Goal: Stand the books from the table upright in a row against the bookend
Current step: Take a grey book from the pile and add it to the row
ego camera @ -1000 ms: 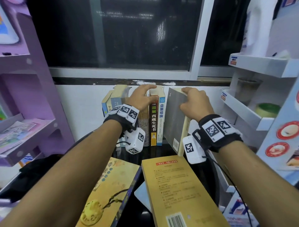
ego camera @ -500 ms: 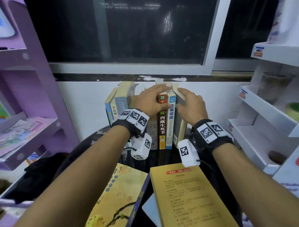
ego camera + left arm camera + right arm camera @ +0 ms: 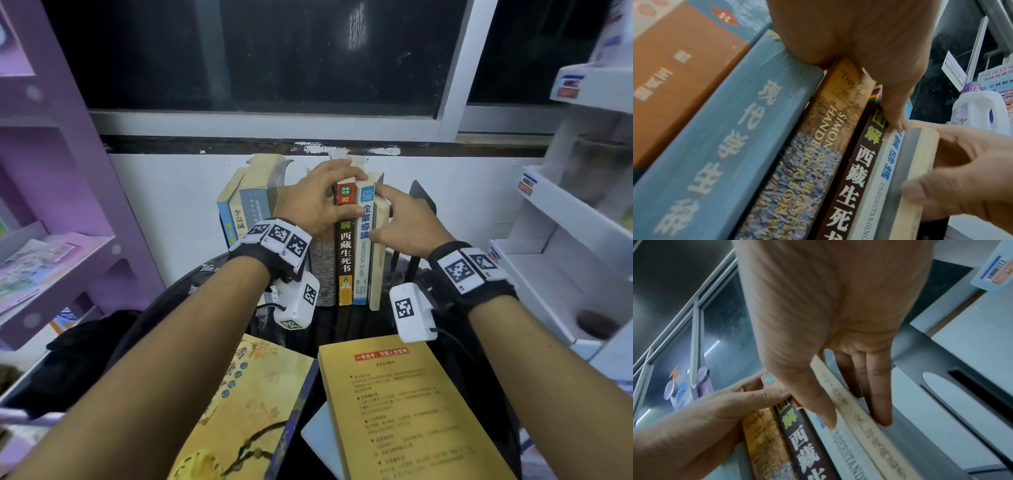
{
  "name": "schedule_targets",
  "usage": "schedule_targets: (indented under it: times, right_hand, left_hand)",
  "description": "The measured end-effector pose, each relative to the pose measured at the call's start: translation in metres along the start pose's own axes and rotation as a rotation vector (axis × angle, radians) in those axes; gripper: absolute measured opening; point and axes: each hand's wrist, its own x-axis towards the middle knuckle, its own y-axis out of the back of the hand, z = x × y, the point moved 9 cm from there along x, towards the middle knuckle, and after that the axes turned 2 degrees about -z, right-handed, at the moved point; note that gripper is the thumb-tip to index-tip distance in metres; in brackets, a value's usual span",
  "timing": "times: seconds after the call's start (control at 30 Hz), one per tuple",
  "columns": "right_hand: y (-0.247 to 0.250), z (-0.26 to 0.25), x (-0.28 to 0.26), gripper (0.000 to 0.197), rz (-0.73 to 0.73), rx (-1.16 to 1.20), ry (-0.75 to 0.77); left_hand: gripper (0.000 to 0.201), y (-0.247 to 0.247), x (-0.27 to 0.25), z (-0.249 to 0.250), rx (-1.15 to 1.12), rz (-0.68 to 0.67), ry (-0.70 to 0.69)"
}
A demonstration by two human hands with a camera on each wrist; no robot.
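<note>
Several books stand upright in a row (image 3: 344, 253) at the back of the black table (image 3: 356, 325). My left hand (image 3: 325, 198) lies over their tops, fingers hooked behind and thumb (image 3: 894, 110) on the dark brown spine. My right hand (image 3: 397, 219) pinches the cream-spined book (image 3: 376, 270) at the row's right end, thumb (image 3: 818, 402) toward the spines and fingers (image 3: 879, 402) flat on its right cover. A black bookend (image 3: 424, 198) stands just right of that hand. Two yellow books (image 3: 404, 411) (image 3: 246, 404) lie flat in front.
Two blue books (image 3: 239, 212) lean at the row's left end. A purple shelf unit (image 3: 51, 257) stands to the left and a white shelf unit (image 3: 565, 240) to the right. A white wall and a dark window are behind. A pale flat sheet (image 3: 318, 442) lies between the yellow books.
My right hand has swung the cream-spined book from tilted and apart to upright against the row's right end. My left hand stayed on the book tops.
</note>
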Motion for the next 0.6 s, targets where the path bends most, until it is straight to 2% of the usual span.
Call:
schedule_targets:
  times: [0.07,0.17,0.6]
  right_hand:
    - [-0.0047,0.0020,-0.0021,0.074,-0.061,-0.020,0.011]
    - [-0.0079,0.0054,-0.0041,0.088,-0.074,-0.005,0.012]
    - [-0.0073,0.0095,0.0002,0.077,0.040,0.041,0.116]
  left_hand:
    - [0.047,-0.0002,-0.0003,-0.0010,-0.010,0.002,0.005]
    - [0.045,-0.0016,0.0001,-0.0016,-0.026,-0.004,0.008]
    - [0.045,-0.0014,-0.0003,-0.0030,-0.036,-0.006,0.013]
